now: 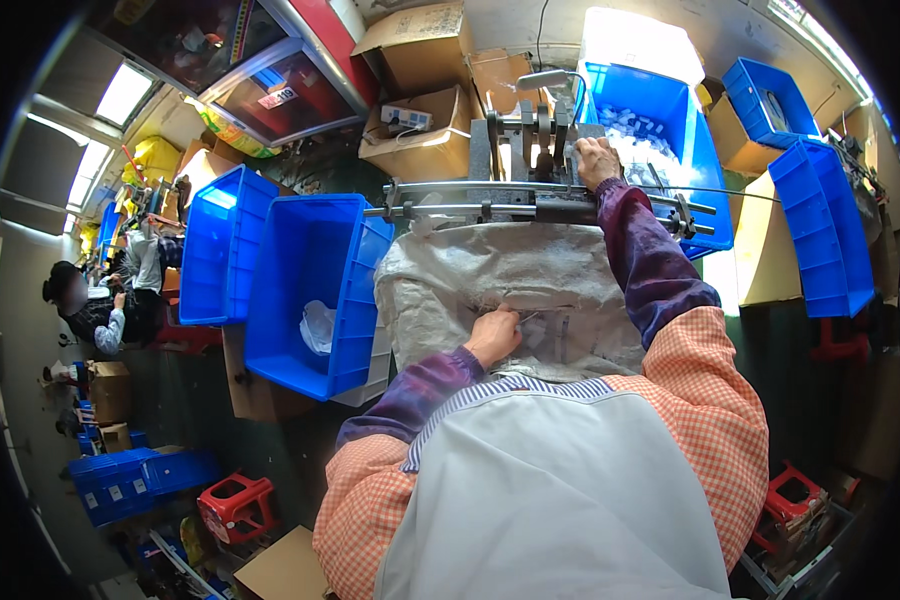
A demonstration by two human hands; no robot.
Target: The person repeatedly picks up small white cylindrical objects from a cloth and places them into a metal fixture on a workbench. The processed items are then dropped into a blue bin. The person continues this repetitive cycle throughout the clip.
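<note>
A bench machine (540,150) with dark metal wheels and long steel rods stands in front of me. My right hand (597,162) reaches to the machine's right side; its fingers curl down there, and what they grip is hidden. My left hand (494,336) is lower, over a grey-white cloth (430,275) spread between the machine and my apron. Its fingers are bent together at the cloth's opening, and anything in them is too small to make out. Some small clear pieces (560,340) lie in the cloth's hollow beside that hand.
A blue crate (708,150) of small whitish pieces adjoins the machine's right. On the left, a deep blue bin (305,225) holds a clear plastic bag (318,326). Cardboard boxes (420,150) stand behind. Far left sits another person (105,310). Red stools (238,507) are lower down.
</note>
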